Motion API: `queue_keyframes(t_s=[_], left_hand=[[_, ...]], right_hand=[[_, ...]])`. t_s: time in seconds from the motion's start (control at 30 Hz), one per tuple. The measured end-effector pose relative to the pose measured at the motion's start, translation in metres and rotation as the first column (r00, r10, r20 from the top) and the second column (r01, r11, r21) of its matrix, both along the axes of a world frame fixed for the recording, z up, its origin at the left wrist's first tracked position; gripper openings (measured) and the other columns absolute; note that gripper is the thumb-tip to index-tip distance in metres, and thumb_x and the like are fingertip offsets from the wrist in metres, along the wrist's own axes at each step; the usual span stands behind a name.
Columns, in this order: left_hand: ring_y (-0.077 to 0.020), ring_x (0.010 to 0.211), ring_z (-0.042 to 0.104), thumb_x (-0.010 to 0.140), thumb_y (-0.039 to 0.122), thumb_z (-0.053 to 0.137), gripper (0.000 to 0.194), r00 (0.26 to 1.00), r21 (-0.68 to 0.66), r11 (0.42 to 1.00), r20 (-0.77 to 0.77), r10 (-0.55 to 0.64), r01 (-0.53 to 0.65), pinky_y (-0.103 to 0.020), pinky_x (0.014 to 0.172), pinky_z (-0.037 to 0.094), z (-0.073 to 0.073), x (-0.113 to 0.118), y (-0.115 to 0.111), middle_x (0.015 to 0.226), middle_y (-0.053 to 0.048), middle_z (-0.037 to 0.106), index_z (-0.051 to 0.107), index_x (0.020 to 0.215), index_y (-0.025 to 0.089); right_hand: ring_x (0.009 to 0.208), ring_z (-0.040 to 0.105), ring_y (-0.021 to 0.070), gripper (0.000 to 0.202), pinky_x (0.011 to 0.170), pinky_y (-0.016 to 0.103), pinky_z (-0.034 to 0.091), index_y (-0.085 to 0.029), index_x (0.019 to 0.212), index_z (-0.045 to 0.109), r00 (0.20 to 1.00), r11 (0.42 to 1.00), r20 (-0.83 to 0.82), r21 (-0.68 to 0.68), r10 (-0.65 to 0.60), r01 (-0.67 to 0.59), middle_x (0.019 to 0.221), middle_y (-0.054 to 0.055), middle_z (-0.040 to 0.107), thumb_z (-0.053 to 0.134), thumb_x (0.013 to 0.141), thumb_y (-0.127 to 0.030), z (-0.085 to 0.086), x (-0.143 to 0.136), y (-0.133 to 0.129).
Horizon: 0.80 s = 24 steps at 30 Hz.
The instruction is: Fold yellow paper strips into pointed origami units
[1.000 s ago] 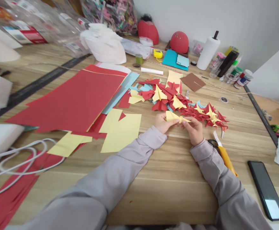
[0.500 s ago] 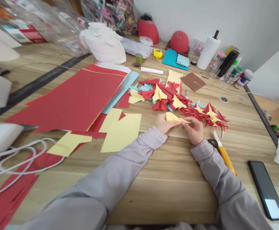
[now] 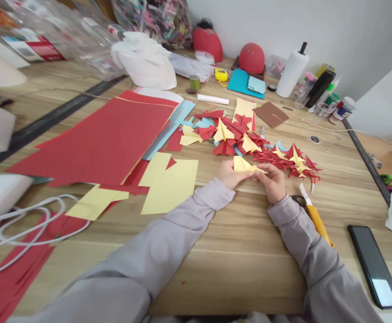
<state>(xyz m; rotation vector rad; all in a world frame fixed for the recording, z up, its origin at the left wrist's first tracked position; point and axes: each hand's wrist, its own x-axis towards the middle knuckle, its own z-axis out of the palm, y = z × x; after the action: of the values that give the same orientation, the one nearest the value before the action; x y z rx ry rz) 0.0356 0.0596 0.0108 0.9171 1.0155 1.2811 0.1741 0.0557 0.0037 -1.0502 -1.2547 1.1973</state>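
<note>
Between my two hands is a folded piece of yellow paper [image 3: 242, 165]. My left hand [image 3: 231, 174] is closed on its left part, thumb along the lower edge. The fingers of my right hand [image 3: 272, 181] pinch its narrow right end. Just beyond the hands lies a pile of folded red, yellow and blue paper pieces, with a yellow folded plane [image 3: 223, 131] on top. Flat yellow sheets [image 3: 179, 186] rest to the left of my left hand. Close to my right wrist are scissors [image 3: 298, 200] and a cutter with an orange handle [image 3: 319, 224].
Large red sheets [image 3: 108, 134] cover the left of the table [image 3: 229, 269]. A white cable [image 3: 44, 242] coils at the lower left, and a phone [image 3: 374, 264] lies at the right. Brown paper [image 3: 270, 114], a white roll [image 3: 293, 74] and bottles stand or lie farther back.
The yellow paper's left part looks slightly more raised and opened between my hands. Both hands keep their hold in nearly the same place.
</note>
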Motion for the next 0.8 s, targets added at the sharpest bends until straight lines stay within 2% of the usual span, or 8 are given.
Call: queue_keyframes(t_s=[0.13, 0.43, 0.7, 0.8], left_hand=[[-0.0130, 0.049, 0.060, 0.043, 0.025, 0.081, 0.037, 0.996, 0.037, 0.997, 0.066, -0.067, 0.065, -0.026, 0.052, 0.051, -0.0020, 0.0006, 0.0007, 0.061, -0.004, 0.067, 0.065, 0.074, 0.010], [-0.0125, 0.044, 0.056, 0.042, 0.022, 0.080, 0.029, 0.995, 0.031, 0.997, 0.073, -0.069, 0.067, -0.027, 0.049, 0.050, 0.0000, -0.0020, 0.0017, 0.052, -0.003, 0.063, 0.066, 0.064, 0.010], [-0.0143, 0.046, 0.058, 0.043, 0.023, 0.081, 0.022, 0.993, 0.074, 0.991, 0.034, -0.116, 0.113, -0.028, 0.048, 0.050, -0.0051, -0.0052, 0.0036, 0.050, -0.005, 0.063, 0.066, 0.053, 0.012], [-0.0146, 0.048, 0.059, 0.044, 0.026, 0.081, 0.025, 0.992, 0.072, 0.990, 0.031, -0.124, 0.122, -0.029, 0.051, 0.051, -0.0048, -0.0047, 0.0034, 0.054, -0.006, 0.065, 0.067, 0.058, 0.011]], right_hand=[[0.049, 0.056, 0.0103, 0.026, 0.050, 0.027, 0.049, -0.020, 0.078, 0.063, 1.000, 1.000, 0.009, 0.023, 0.000, 0.000, 0.068, -0.001, 0.066, 0.073, 0.062, -0.036, 0.0005, -0.0009, -0.0007], [0.050, 0.056, 0.0107, 0.023, 0.050, 0.026, 0.048, -0.020, 0.077, 0.065, 0.999, 0.999, 0.005, 0.020, 0.037, -0.037, 0.064, -0.002, 0.065, 0.074, 0.060, -0.032, 0.0030, -0.0012, -0.0026], [0.044, 0.053, 0.0106, 0.013, 0.045, 0.025, 0.045, -0.019, 0.062, 0.066, 0.997, 0.999, -0.063, -0.025, 0.036, -0.037, 0.052, -0.003, 0.063, 0.075, 0.057, -0.028, 0.0021, -0.0007, -0.0034], [0.044, 0.053, 0.0101, 0.012, 0.044, 0.024, 0.045, -0.019, 0.063, 0.067, 0.996, 0.999, -0.087, -0.035, 0.032, -0.035, 0.053, -0.003, 0.063, 0.074, 0.057, -0.026, 0.0015, 0.0000, -0.0026]])
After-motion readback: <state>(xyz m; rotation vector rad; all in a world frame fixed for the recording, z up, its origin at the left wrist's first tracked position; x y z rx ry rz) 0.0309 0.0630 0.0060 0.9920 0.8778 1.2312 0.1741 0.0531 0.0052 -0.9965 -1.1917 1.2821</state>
